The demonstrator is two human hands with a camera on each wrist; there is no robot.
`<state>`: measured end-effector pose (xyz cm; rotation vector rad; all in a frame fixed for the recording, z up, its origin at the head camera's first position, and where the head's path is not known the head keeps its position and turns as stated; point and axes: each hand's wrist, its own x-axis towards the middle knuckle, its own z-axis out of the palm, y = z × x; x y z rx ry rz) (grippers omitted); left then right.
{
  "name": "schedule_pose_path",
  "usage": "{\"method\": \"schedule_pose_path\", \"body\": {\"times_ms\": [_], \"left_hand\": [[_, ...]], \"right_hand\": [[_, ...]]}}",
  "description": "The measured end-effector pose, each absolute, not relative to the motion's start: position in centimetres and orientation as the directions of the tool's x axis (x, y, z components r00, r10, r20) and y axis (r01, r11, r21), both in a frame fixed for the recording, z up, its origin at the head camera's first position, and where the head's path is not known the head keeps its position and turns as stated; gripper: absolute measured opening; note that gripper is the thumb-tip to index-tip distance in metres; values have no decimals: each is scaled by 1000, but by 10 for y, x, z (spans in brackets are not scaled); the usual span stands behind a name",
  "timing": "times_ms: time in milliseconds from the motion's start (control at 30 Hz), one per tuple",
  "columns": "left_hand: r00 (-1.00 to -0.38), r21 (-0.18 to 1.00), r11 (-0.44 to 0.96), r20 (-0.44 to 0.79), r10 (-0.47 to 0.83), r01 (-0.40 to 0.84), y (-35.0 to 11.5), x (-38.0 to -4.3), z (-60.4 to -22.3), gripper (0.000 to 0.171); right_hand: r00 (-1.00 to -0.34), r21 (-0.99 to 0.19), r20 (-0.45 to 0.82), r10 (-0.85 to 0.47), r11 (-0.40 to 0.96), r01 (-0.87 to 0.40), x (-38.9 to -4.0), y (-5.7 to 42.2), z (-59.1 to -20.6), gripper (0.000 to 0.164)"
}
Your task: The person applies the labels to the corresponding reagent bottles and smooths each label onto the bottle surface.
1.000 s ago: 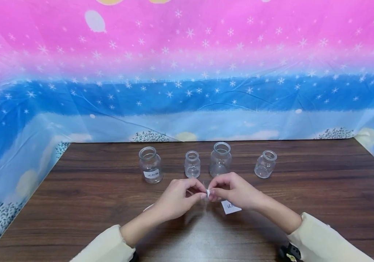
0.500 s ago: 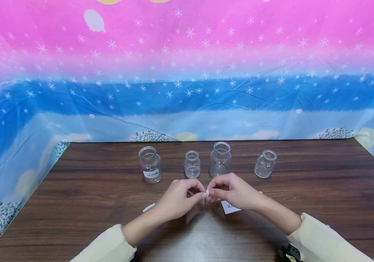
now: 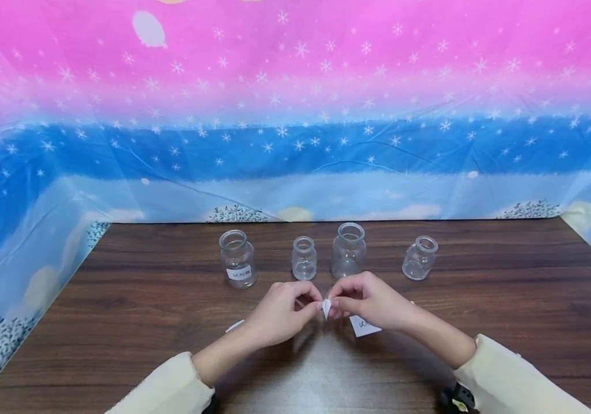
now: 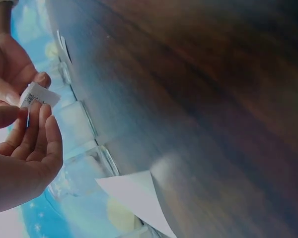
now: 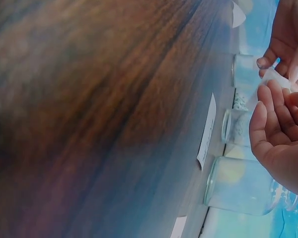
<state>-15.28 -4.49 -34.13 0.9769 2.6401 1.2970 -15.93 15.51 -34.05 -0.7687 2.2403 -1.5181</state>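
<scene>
Low over the middle of the table, both hands meet at a small white paper label (image 3: 326, 309). My left hand (image 3: 281, 313) pinches its left side between thumb and index finger. From the other side, the thumb and fingertips of my right hand (image 3: 373, 303) pinch it too. Dark writing shows on this label (image 4: 38, 96) in the left wrist view, and it looks bent. Behind the hands stand a large glass jar (image 3: 349, 253) and a small glass jar (image 3: 304, 261), both upright. Another large jar (image 3: 237, 256), at left, has a written label (image 3: 239, 273) stuck on its front.
A second small glass jar (image 3: 420, 260) stands at right. A written paper label (image 3: 364, 326) lies on the table (image 3: 134, 299) partly beneath the right hand. Another piece of paper (image 3: 235, 326) lies beside the left wrist. A patterned cloth (image 3: 295, 144) hangs behind the table.
The label between the fingertips has turned from nearly edge-on, and more of its white surface now shows, tapering downward. Both hands stay almost in place; the jars have not moved.
</scene>
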Motion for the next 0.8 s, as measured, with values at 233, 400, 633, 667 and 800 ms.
{"method": "schedule_pose_path", "body": {"times_ms": [233,400,633,667,800], "left_hand": [[-823,727,473,224,522,498,-56,-156,-338,5],[-848,736,499,194,492,458,-71,-157,-335,6],[-877,732,541,160,453,413,-90,-157,-330,6],[-879,731,546,157,449,410,-91,-158,-330,6],[-880,729,550,153,450,408,-92,-157,-330,6]], "right_hand": [[-822,-932,11,-569,293,-215,-160,161,-338,8],[-832,-930,0,-555,306,-204,-161,165,-338,8],[-802,-883,-27,-596,390,-260,-167,166,-343,10],[-792,-875,-33,-610,401,-272,-167,165,-344,10],[-754,-850,-52,-654,426,-311,-168,162,-347,10]]}}
